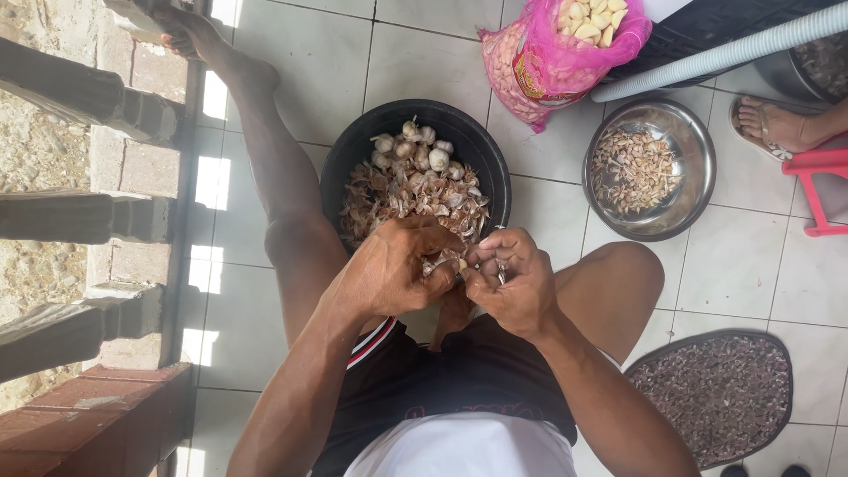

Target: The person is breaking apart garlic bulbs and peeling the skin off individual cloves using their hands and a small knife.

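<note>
Garlic clove [444,262] pinched between left hand [397,269], right hand [512,283]

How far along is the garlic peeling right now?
Done: a pink bag holds peeled cloves, and a steel bowl holds what look like skins or trimmings. In hand: the left hand and right hand work one garlic piece over the black tub. Left: whole bulbs and loose skins lie piled in the tub.
</note>
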